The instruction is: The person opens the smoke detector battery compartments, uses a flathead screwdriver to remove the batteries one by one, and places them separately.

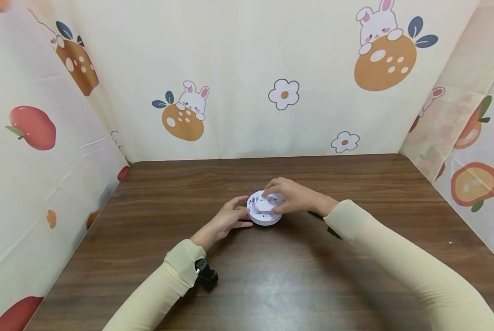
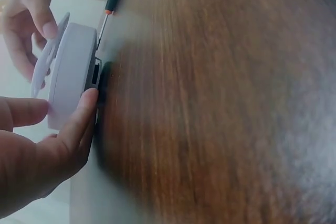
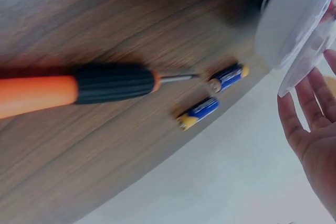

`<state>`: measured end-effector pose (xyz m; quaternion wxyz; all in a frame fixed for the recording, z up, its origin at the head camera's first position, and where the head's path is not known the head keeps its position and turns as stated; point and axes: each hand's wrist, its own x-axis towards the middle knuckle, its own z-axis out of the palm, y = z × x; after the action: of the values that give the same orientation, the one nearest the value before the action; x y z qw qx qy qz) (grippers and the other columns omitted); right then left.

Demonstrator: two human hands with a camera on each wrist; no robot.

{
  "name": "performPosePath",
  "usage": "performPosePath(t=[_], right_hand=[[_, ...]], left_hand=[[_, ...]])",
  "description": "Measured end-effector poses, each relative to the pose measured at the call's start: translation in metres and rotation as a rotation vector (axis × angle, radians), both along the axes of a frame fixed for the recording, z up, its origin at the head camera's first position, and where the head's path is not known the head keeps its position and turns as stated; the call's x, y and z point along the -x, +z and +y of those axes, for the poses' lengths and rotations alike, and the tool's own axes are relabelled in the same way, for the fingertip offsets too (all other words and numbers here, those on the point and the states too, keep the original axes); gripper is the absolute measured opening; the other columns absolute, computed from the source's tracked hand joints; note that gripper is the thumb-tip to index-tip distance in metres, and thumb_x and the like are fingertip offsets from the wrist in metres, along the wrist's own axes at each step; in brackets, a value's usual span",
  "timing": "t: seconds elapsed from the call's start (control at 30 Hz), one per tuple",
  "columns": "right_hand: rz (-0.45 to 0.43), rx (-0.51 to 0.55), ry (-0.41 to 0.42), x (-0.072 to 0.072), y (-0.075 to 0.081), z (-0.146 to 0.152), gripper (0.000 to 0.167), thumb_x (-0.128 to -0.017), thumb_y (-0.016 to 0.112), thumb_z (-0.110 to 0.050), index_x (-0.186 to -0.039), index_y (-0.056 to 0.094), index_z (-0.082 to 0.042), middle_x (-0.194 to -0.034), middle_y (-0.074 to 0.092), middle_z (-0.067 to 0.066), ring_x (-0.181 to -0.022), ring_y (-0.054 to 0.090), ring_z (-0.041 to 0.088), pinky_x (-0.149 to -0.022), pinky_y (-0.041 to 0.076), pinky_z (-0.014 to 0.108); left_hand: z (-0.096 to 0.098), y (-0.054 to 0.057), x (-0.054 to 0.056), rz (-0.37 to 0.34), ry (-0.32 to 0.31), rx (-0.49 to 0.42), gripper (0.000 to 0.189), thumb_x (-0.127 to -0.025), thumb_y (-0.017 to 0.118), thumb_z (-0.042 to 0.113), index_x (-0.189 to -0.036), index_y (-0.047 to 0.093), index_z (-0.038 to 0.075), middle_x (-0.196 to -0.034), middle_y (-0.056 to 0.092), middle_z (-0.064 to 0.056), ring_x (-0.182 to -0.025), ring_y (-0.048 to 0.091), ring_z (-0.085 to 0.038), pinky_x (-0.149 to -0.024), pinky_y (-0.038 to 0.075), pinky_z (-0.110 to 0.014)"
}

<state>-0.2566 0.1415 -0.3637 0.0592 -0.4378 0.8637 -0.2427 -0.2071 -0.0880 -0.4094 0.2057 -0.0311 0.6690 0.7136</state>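
A round white device [image 1: 260, 216] with a printed label stands near the middle of the table. My left hand [image 1: 229, 217] grips its near left edge, with fingers at its base and side in the left wrist view. From the right, my right hand [image 1: 294, 195] pinches a thin round white cover [image 2: 40, 74]. That cover is tilted, with a gap showing between it and the thick white body [image 2: 73, 72]. In the right wrist view, fingers of the right hand spread along the cover's outer face. What lies inside the body is hidden.
An orange and black screwdriver [image 3: 113, 83] lies on the wooden table [image 1: 147, 276], mostly hidden by my right arm in the head view. Beyond its tip lie two blue and yellow batteries, one nearer the device [image 3: 230, 77]. Patterned curtains [image 1: 238, 69] border the table's back and sides.
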Motion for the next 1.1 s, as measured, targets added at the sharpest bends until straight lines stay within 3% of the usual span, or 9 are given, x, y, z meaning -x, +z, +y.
performPosePath(t=[0.1,0.3,0.67,1.1], right_hand=[[0.013,-0.033,0.042,-0.003,0.001,-0.008,0.038,-0.082,0.082,-0.009,-0.117,0.072,0.000,-0.126,0.061,0.017,-0.121,0.053,0.035,-0.103,0.049,0.049],[-0.005,-0.112,0.043,-0.005,0.003,-0.016,0.039,-0.085,0.081,-0.011,-0.121,0.071,-0.003,-0.131,0.060,0.016,-0.123,0.052,0.033,-0.103,0.051,0.046],[-0.024,-0.144,0.064,-0.002,0.000,-0.021,0.038,-0.086,0.080,-0.009,-0.122,0.070,-0.001,-0.132,0.059,0.018,-0.124,0.052,0.035,-0.104,0.050,0.047],[0.064,-0.168,0.106,-0.002,-0.006,-0.018,0.039,-0.091,0.076,-0.007,-0.129,0.069,-0.002,-0.134,0.059,0.019,-0.125,0.052,0.035,-0.106,0.048,0.047]], left_hand=[[-0.001,0.000,0.000,-0.001,-0.005,-0.012,0.048,-0.103,0.045,-0.006,-0.151,0.036,-0.005,-0.132,0.055,-0.031,-0.095,0.063,-0.024,-0.090,0.060,-0.042],[-0.003,0.002,0.000,-0.020,-0.008,-0.014,0.046,-0.104,0.046,-0.005,-0.150,0.040,-0.004,-0.135,0.054,-0.031,-0.096,0.064,-0.023,-0.092,0.059,-0.042],[-0.003,0.004,0.001,-0.038,-0.002,-0.028,0.047,-0.104,0.046,-0.005,-0.151,0.041,-0.003,-0.135,0.054,-0.029,-0.097,0.064,-0.025,-0.095,0.057,-0.043],[-0.001,-0.004,0.002,0.007,0.045,-0.073,0.046,-0.101,0.049,-0.008,-0.147,0.044,-0.009,-0.114,0.060,-0.019,-0.090,0.064,-0.020,-0.085,0.062,-0.038]])
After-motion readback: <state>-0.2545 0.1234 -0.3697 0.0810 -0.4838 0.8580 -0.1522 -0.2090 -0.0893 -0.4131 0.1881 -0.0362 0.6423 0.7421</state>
